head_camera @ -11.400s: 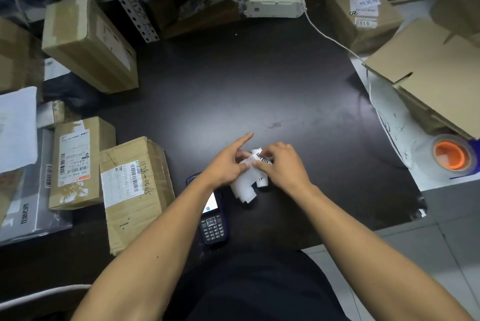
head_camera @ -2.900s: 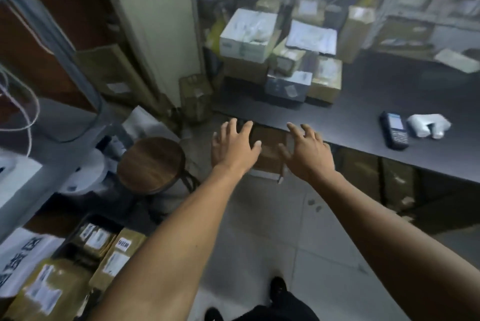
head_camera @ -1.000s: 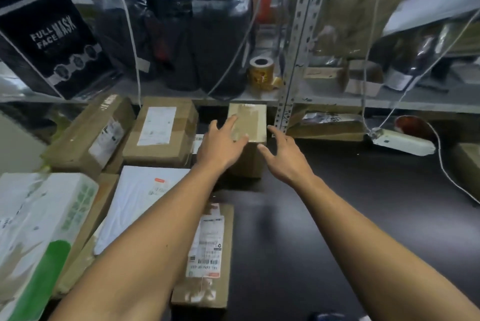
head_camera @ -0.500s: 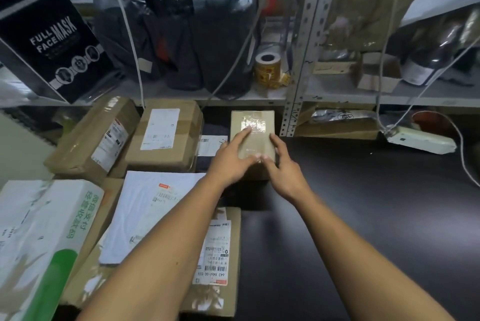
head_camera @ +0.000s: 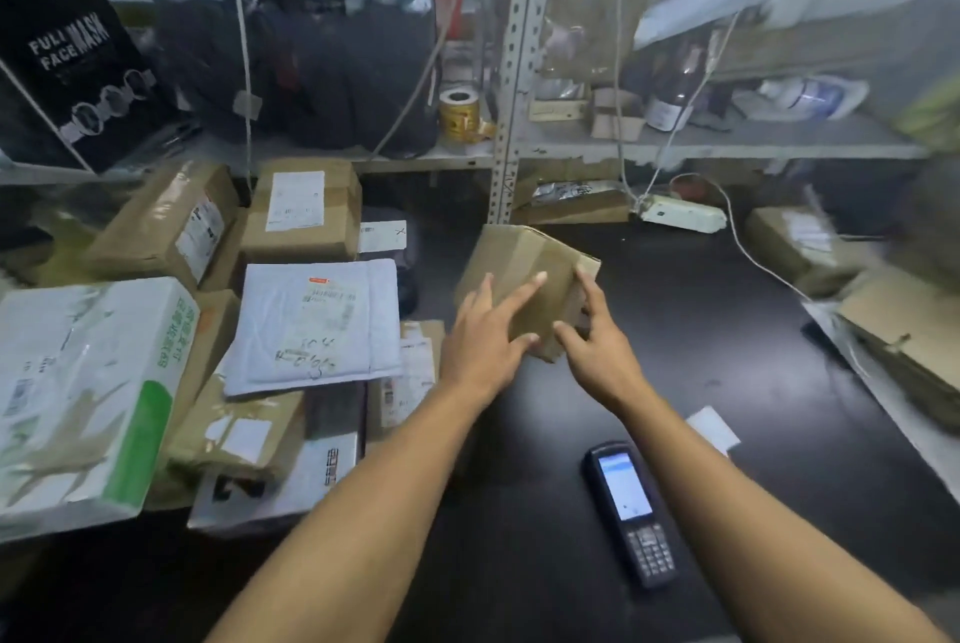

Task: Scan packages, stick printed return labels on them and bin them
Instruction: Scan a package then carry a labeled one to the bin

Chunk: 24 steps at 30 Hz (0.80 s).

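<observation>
A small brown cardboard box (head_camera: 524, 257), taped on top, is tilted above the black table (head_camera: 675, 330) between my two hands. My left hand (head_camera: 480, 335) lies on its near face with straight, spread fingers and the thumb at the lower edge. My right hand (head_camera: 597, 351) holds the box's right corner, index finger up along the edge and thumb on the front. A black handheld scanner (head_camera: 628, 512) with a lit screen lies on the table near my right forearm. A white label slip (head_camera: 714, 429) lies to the scanner's right.
Packages crowd the table's left: a white padded mailer (head_camera: 317, 325), a white and green carton (head_camera: 88, 393), and brown boxes (head_camera: 301, 211). A metal shelf post (head_camera: 511, 70) and power strip (head_camera: 680, 216) stand behind. Flattened cardboard (head_camera: 904, 330) lies at right.
Both hands reached to the small box at the back of the table, took it, and have drawn it nearer and to the right, tilting it. The scanner has come into view.
</observation>
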{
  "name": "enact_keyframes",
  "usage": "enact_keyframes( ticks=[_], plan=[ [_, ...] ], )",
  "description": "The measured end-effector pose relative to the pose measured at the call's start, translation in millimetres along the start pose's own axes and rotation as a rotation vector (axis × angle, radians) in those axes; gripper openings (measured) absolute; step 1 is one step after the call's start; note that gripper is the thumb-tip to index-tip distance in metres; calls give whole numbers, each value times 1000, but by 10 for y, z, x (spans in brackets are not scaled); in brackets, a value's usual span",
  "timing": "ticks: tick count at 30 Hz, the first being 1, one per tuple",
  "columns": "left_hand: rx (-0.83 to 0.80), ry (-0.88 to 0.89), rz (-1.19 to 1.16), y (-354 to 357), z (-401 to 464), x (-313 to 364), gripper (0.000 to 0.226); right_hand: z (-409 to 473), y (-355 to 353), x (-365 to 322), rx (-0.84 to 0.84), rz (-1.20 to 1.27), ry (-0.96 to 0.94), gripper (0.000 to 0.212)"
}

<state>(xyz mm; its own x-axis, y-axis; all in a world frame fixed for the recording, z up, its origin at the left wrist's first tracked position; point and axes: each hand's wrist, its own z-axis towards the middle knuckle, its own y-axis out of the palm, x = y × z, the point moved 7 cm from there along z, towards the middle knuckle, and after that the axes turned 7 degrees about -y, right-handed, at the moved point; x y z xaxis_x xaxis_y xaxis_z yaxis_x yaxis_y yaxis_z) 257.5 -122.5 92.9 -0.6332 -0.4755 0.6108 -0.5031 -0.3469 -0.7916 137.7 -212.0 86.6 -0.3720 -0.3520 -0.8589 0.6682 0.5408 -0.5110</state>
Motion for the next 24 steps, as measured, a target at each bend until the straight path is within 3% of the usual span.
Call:
enact_keyframes(
  ticks=[4, 7, 12, 16, 20, 24],
  plan=[
    [-19, 113, 140, 66, -464, 138, 72, -351, -252, -22, 125, -30, -24, 64],
    [-25, 211, 274, 104, -700, 228, 72, -540, -357, 3, 97, 0, -15, 60],
    [-18, 345, 509, 205, -879, 308, 67, -702, -368, 221, 5, 199, 184, 39],
    [-22, 314, 542, 369, -960, 323, 71, -682, -413, 325, 53, 209, 205, 47],
    [-28, 250, 477, 476, -995, 391, 72, -642, -539, 289, 70, 146, 132, 37],
    [101, 12, 43, 417, -964, 237, 76, -586, -644, 207, 48, 225, -25, 41]
  ],
)
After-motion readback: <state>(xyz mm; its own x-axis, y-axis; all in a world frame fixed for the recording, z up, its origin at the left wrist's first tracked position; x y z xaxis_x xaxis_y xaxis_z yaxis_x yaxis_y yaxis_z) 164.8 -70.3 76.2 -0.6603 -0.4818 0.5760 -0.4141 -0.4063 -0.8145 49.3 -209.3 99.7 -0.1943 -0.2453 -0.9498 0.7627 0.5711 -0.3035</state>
